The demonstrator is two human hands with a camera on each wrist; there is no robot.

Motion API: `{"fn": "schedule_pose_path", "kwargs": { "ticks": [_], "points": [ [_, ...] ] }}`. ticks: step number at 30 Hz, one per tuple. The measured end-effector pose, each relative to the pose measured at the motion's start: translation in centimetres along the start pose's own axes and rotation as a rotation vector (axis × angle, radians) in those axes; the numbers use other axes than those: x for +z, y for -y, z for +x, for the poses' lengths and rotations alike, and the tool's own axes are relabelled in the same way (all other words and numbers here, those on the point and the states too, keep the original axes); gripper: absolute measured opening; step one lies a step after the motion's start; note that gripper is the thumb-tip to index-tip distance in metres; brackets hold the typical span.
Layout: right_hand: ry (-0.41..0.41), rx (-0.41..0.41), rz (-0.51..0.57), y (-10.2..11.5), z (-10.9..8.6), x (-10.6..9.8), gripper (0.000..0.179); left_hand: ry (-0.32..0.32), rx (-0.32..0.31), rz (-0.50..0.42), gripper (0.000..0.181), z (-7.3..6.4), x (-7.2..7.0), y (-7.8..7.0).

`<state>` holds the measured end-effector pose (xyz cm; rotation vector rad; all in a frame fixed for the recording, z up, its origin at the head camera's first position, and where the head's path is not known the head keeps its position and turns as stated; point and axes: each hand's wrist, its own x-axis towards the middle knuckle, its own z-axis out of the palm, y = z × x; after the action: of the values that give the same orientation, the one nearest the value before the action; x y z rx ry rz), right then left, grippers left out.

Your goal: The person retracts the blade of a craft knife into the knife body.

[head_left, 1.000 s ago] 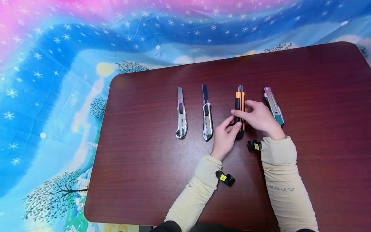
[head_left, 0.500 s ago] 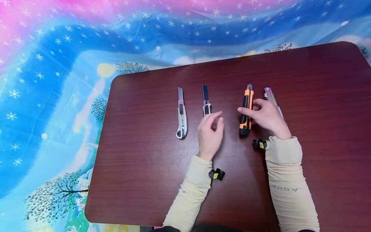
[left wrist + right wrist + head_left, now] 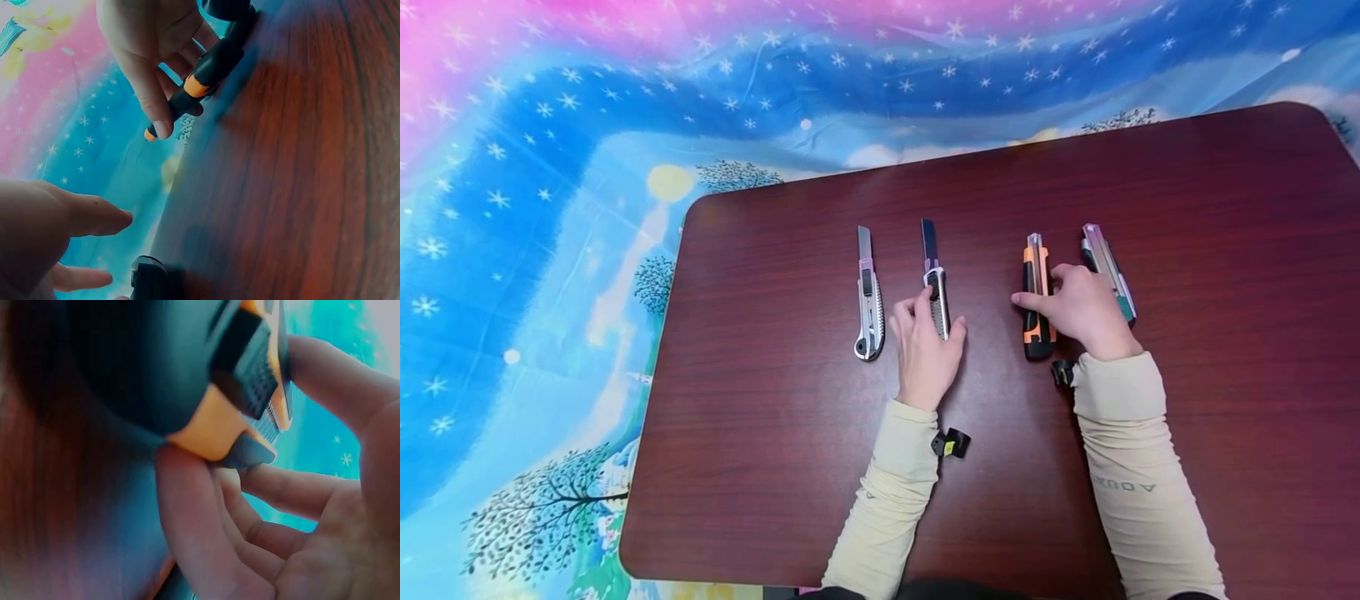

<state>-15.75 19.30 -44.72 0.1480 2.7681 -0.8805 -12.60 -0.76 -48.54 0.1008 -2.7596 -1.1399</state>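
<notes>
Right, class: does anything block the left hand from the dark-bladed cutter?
Nothing visible does. In the head view, the left hand overlaps the lower part of the dark-bladed cutter; contact is unclear. The silver-bladed cutter lies to its left, and the right hand holds the orange cutter to its right; neither comes between.

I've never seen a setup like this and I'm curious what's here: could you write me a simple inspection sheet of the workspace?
Surface: dark red table.
Job's things: side by side, left to right in the head view: silver cutter, extended; dark-bladed cutter, extended; orange cutter; green-ended cutter.
Clutter: nothing seen.
Left grip: over the dark-bladed cutter; contact can't be confirmed.
Right grip: holding the orange cutter.
Cables: nothing seen.
Surroundings: snowflake-patterned cloth beyond the table's far and left edges.
</notes>
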Motion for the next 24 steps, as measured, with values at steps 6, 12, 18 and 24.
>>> {"fn": "schedule_pose_path", "kwargs": {
  "ticks": [6, 12, 18, 24],
  "points": [
    [-0.009, 0.037, -0.023, 0.3, 0.1, 0.5, 0.060, 0.054, -0.035, 0.029, 0.065, 0.0, 0.0, 0.2],
    [-0.049, 0.063, -0.032, 0.6, 0.1, 0.9, 0.054, 0.076, -0.033, 0.044, 0.066, 0.0, -0.1, 0.4],
    [-0.119, 0.062, -0.071, 0.6, 0.2, 1.5, 0.048, 0.108, -0.055, 0.037, 0.066, 0.0, -0.1, 0.5],
    [-0.175, 0.052, -0.080, 0.6, 0.3, 1.9, 0.048, 0.127, -0.071, 0.010, 0.065, 0.2, -0.2, 0.5]
  ]
}}
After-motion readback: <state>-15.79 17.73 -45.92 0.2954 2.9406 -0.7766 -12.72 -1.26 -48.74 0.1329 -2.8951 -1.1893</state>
